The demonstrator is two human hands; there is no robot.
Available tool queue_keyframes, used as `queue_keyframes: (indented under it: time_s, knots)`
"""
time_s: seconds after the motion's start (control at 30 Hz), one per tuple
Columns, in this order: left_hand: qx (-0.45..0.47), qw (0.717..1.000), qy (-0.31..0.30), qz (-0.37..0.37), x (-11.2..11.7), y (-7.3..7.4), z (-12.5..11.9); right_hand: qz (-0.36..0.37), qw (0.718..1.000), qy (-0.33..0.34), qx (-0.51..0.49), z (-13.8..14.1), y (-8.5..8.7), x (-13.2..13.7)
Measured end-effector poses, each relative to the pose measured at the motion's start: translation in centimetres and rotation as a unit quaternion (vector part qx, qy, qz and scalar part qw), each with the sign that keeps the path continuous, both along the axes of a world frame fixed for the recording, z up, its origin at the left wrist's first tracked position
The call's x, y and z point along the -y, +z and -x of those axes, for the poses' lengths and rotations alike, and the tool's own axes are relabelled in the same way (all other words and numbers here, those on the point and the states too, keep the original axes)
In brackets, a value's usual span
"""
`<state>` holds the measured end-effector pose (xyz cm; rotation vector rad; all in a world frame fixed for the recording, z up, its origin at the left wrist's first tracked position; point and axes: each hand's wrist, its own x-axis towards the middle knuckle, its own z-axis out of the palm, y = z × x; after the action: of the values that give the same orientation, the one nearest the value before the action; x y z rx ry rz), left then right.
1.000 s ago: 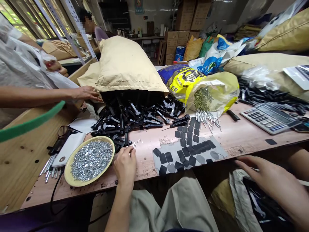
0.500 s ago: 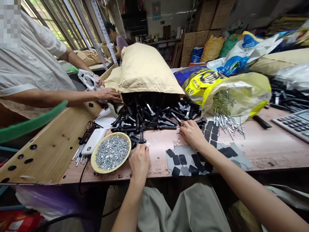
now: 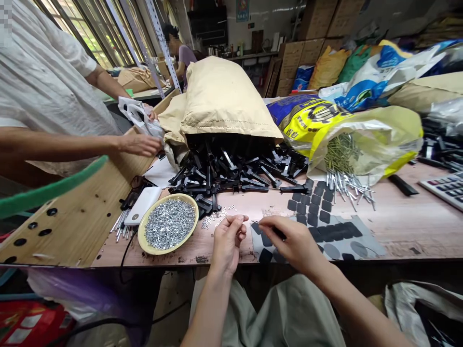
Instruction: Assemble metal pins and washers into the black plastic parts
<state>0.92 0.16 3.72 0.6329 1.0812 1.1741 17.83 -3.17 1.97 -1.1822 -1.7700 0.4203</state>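
My left hand (image 3: 226,239) is raised just above the table edge, thumb and fingers pinched on a small silver nut that I can barely see. My right hand (image 3: 289,238) is beside it, closed on a black plastic part (image 3: 278,232) whose thin metal tip points toward my left hand. Loose small nuts (image 3: 217,217) lie on the table just beyond my left hand. A yellow bowl (image 3: 144,243) full of silver nuts sits to the left. A pile of black plastic parts (image 3: 235,171) spills from a tan sack (image 3: 224,99).
A grey sheet of black pads (image 3: 358,248) lies under my right hand. Silver screws (image 3: 345,185) spill from a yellow bag (image 3: 379,135). A calculator (image 3: 443,188) is at the right edge. Another person's hand (image 3: 141,143) reaches in from the left beside a wooden board (image 3: 79,212).
My right hand came back from the black pile with a part, and my left hand lifted off the loose nuts; both hands now meet near the table edge. The other person's hand drew back slightly.
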Motion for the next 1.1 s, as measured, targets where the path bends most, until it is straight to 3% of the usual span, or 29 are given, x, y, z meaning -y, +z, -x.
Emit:
queue_keyframes:
  time_s: [0.23, 0.57, 0.87, 1.1]
  knots:
    - [-0.035, 0.998, 0.005, -0.043, 1.0, -0.3, -0.8, 0.003, 0.998, -0.048, 0.028, 0.9, 0.0, 0.5]
    - [-0.132, 0.983, -0.003, -0.131, 1.4, -0.1, -0.7, -0.055, 0.99, -0.085, 0.098, 1.1, 0.8, 1.1]
    - [-0.179, 0.971, -0.02, -0.159, 1.5, -0.2, -0.6, 0.059, 0.997, -0.041, 0.032, 1.1, 0.5, 1.4]
    - [-0.208, 0.962, -0.036, -0.172, 1.6, -0.3, -0.6, 0.036, 0.996, -0.057, 0.058, 1.2, -0.1, 1.6]
